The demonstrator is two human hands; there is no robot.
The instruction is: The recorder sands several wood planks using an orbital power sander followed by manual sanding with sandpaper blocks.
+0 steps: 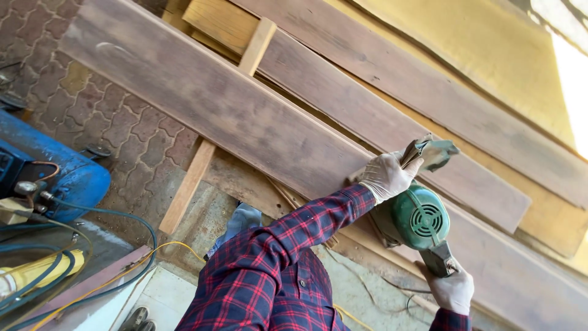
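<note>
Your left hand (386, 176), gloved, was closed over the front grip of the green power sander (419, 216), and your right hand (452, 289) was wrapped tight round its rear handle. The sander sat flat on the long brown plank (245, 116), near its lower edge.

a: where's the grinder (415, 219)?
b: right side, on the near plank (233, 116), btwn both hands. left hand (387, 176) on its far end, right hand (452, 288) on the near handle.
a: and the compressor (61, 171)?
b: far left, on the paving (122, 132), hoses (73, 270) just nearer.
</note>
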